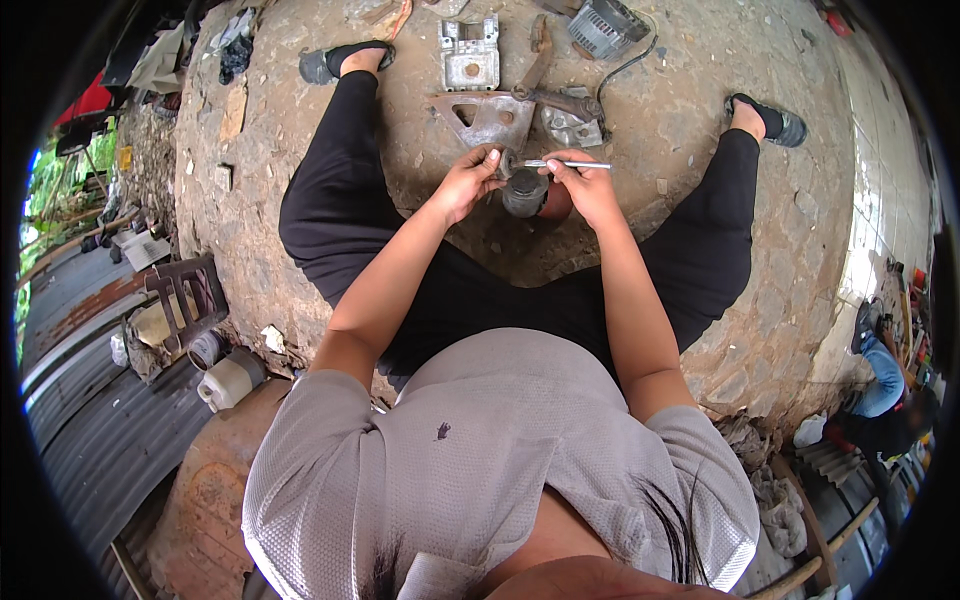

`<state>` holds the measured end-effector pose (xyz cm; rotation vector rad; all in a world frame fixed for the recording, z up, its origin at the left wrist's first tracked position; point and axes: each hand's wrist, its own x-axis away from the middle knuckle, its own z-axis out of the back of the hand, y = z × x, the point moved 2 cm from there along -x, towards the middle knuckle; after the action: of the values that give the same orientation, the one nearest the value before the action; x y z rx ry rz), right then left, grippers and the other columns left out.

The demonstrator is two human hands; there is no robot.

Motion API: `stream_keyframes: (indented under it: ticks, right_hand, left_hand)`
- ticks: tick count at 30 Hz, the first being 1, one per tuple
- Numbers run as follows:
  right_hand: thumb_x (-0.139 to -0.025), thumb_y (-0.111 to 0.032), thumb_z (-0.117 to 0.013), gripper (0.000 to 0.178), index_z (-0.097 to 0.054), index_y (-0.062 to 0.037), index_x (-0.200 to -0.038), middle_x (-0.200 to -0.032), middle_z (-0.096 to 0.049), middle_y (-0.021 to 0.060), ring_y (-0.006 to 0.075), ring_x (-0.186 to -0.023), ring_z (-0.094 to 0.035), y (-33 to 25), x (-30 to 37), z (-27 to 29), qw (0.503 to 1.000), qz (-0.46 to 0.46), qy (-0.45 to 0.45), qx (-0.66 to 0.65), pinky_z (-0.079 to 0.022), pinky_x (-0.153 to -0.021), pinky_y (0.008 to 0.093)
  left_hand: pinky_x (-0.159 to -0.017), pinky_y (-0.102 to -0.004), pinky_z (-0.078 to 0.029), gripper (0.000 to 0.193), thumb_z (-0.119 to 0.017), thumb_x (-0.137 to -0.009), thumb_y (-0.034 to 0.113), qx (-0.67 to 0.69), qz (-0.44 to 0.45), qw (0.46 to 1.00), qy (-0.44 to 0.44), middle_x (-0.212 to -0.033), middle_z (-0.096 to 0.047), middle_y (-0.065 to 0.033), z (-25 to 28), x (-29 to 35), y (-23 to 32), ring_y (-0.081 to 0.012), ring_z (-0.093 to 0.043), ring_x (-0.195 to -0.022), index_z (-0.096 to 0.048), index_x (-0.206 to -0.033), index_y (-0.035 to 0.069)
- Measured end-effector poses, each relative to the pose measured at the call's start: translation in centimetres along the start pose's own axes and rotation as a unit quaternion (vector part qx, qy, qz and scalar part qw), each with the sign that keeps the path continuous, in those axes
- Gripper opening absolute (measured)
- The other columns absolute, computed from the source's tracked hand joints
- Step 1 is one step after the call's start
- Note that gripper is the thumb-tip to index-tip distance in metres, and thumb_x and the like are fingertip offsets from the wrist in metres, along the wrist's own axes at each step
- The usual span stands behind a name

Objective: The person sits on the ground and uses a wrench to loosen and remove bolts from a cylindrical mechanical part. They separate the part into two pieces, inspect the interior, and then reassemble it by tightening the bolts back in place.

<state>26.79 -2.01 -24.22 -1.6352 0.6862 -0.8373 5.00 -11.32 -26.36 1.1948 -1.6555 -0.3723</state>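
Observation:
My left hand (470, 183) pinches a small round, dark metal part (507, 163) between thumb and fingers. In my right hand (585, 188) is a slim silver pen-like tool (588, 164), gripped near its middle. Its thin tip points left and reaches the round part; whether they touch I cannot tell. Just below, between my legs, stands a dark round-topped piece (524, 193) with a reddish-brown body beside it. Beyond my hands lies a grey metal plate (495, 120) with a triangular opening.
Farther off are a pale metal housing (470, 68), a rusty bar (538, 60), a flat metal piece (572, 128) and a grey finned unit (605, 28) with a black cable. A whitish jug (230, 380) and brown crate (192, 300) stand left. Another person (880, 385) is at far right.

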Motion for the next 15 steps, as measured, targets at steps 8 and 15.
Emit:
stream_keyframes:
  ticks: [8,15]
  right_hand:
    - [-0.103,-0.017,-0.069,0.019,-0.073,-0.0005,-0.112,-0.1,-0.077,0.0069,0.0132,-0.095,-0.07,-0.5,0.08,-0.26,1.0,-0.001,-0.016,0.003,-0.053,-0.083,0.0281]
    - [-0.102,-0.016,-0.069,0.02,-0.072,0.0,-0.113,-0.102,-0.077,0.0088,0.0165,-0.099,-0.071,-0.77,0.22,-0.2,0.999,-0.007,-0.026,-0.024,-0.054,-0.089,0.0296]
  left_hand:
    - [-0.101,-0.0371,-0.053,0.047,-0.056,-0.11,0.034,0.008,0.002,1.0,0.004,-0.128,-0.066,-0.0076,-0.02,0.28,0.22,-0.0189,-0.065,-0.115,-0.051,-0.144,0.002]
    - [-0.101,-0.0377,-0.053,0.05,-0.058,-0.109,0.035,0.008,-0.011,1.0,-0.013,-0.129,-0.066,-0.0079,-0.21,0.34,0.4,-0.0184,-0.065,-0.115,-0.05,-0.146,0.002]
